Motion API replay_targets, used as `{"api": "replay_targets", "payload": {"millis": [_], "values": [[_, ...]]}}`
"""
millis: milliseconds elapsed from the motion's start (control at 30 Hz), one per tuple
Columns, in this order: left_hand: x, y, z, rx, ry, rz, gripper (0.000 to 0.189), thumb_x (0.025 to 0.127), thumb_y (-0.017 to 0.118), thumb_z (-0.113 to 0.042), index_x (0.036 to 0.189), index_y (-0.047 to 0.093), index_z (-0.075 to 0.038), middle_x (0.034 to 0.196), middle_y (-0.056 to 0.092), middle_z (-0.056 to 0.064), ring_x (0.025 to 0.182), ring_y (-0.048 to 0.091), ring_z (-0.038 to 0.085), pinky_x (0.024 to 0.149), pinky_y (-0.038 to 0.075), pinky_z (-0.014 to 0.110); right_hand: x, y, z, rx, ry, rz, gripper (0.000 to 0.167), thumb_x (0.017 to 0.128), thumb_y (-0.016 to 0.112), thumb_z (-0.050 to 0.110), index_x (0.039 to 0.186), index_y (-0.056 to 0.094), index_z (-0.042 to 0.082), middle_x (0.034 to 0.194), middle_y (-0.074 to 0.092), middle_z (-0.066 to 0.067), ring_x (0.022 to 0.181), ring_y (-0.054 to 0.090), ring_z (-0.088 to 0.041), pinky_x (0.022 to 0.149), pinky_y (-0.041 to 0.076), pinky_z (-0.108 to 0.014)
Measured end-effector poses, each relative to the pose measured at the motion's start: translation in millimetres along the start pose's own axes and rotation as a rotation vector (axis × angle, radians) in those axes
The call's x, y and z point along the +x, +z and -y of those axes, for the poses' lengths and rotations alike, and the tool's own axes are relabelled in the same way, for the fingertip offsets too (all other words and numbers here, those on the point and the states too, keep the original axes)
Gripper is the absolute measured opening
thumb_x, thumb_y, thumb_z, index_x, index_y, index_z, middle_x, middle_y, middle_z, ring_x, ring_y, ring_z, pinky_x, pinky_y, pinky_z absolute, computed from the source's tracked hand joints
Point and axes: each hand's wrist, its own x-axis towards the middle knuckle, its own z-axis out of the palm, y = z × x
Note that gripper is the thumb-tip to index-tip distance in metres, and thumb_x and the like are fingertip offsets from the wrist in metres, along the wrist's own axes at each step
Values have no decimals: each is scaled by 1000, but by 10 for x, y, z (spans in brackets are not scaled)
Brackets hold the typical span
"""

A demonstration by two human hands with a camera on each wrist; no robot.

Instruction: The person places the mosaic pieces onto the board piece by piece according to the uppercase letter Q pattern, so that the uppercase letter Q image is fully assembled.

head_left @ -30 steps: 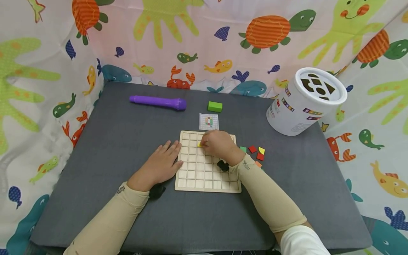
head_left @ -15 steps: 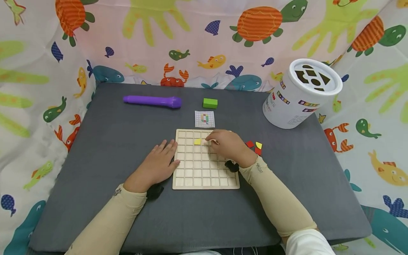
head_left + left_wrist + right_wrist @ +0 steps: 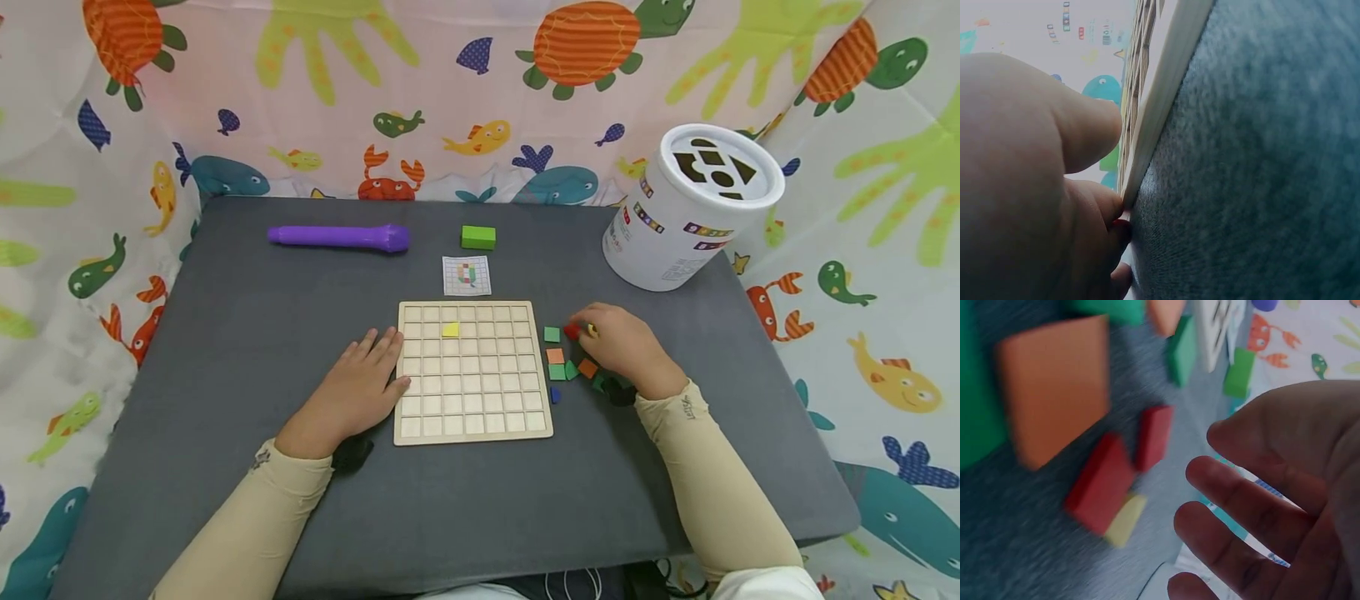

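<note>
A wooden grid board lies on the grey table, with one yellow square tile in an upper cell. My left hand rests at the board's left edge, fingers straight; the left wrist view shows fingertips touching its side. Right of the board, my right hand hovers over loose tiles, thumb and fingers apart and holding nothing. In the right wrist view two red tiles and a yellow piece lie just beyond the fingertips. Orange tiles and green tiles lie beside the board.
A small pattern card lies behind the board, with a green block beyond it. A purple stick is at the back left. At the back right stands a white tub with shaped holes in its lid. A blue piece lies by the board.
My right hand has left the board and moved right to the loose tiles. The yellow tile, partly covered earlier, stays in its cell. My left hand keeps its place at the board.
</note>
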Motion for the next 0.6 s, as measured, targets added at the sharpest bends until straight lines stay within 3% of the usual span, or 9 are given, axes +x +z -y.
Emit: {"api": "replay_targets", "payload": {"millis": [267, 600], "values": [[-16, 24, 52, 4, -18, -3, 74, 114, 48, -39, 170, 19, 0, 175, 17, 18, 161, 11, 43, 128, 12, 60, 33, 96, -59, -17, -41, -19, 26, 99, 71, 10, 123, 81, 8, 124, 73, -12, 112, 68, -33, 96, 56, -56], [3, 0, 27, -4, -28, 31, 76, 114, 47, -42, 171, 14, -3, 177, 13, 15, 162, 7, 40, 129, 9, 58, 54, 159, -38, -100, -6, -39, 27, 96, 79, 16, 122, 81, 9, 124, 73, -13, 111, 68, -35, 90, 58, -57]]}}
